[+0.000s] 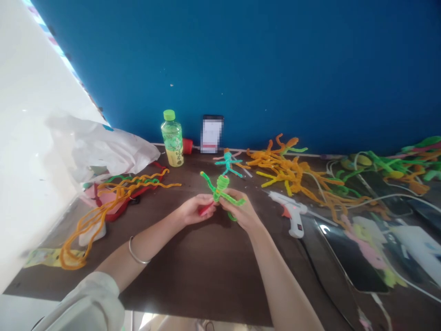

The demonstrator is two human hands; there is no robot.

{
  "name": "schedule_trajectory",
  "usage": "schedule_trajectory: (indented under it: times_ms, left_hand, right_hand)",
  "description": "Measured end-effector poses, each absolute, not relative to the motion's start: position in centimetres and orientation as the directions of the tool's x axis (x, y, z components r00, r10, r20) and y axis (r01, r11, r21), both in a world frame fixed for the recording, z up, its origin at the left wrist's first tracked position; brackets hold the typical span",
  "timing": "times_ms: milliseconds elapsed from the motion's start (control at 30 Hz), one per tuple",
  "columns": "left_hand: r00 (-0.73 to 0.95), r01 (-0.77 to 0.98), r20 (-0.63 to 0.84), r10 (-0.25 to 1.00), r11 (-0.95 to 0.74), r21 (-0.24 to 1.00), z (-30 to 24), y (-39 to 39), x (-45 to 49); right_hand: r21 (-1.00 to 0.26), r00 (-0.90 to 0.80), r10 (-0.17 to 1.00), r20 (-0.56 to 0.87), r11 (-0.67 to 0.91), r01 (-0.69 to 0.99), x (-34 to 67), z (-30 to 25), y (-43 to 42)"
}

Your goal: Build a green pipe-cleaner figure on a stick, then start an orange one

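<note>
green figure point(223, 183): fuzzy, held above the dark table point(206, 276), nearer than a small blue figure point(228, 162).
right hand point(243, 214): fingers clamped on the green figure.
left hand point(198, 209): fingers closed on a red piece point(206, 209), mostly covered.
bottle point(174, 142): upright, green-capped, contents partly hidden by its label.
white bag point(113, 147): crumpled; contents hidden.
red container point(119, 214): partly under orange stems point(103, 209), hard to make out.
phone point(211, 133): screen blurred.

The left arm point(156, 235) wears a pale sleeve point(92, 301); its bangle point(132, 253) is silver.
</note>
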State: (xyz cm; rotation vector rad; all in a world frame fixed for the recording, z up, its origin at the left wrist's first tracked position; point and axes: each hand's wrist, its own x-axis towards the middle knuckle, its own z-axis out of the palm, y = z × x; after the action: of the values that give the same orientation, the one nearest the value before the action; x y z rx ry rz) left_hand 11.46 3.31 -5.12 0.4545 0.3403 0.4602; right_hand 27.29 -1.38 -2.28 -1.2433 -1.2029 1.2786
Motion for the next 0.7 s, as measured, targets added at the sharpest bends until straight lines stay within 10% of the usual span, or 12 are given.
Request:
schedule_trajectory:
  times_ms: [167, 300, 467, 567, 700]
  left_hand:
    - [0.914, -0.232, -0.239, 0.327, 0.907, 0.351, -4.7, 3.2, 11.2]
    - [0.811, -0.307, -0.305, 0.500, 0.807, 0.505, -4.6, 2.9, 11.7]
    - [0.438, -0.224, -0.010, 0.899, 0.119, 0.967, -4.8, 2.3, 12.6]
    - [0.244, 0.111, 0.310, 0.919, -0.345, 0.932, -5.1, 2.1, 12.4]
    - [0.265, 0.247, 0.428, 0.864, -0.490, 0.836, -5.1, 2.1, 12.0]
  right_hand:
    - [-0.998, -0.049, 0.997, -0.062, -0.060, 0.034, 27.4, -2.7, -1.5]
    - [-0.991, 0.066, 0.993, -0.093, -0.086, -0.107, 26.6, -3.8, -1.0]
    - [-0.999, 0.275, 0.961, -0.029, -0.038, 0.027, 26.0, -4.1, -0.8]
    - [-0.987, 0.318, 0.946, 0.056, 0.005, 0.161, 25.7, -4.1, -0.9]
    - [-0.975, 0.288, 0.951, 0.114, 0.051, 0.217, 25.5, -4.1, -0.9]
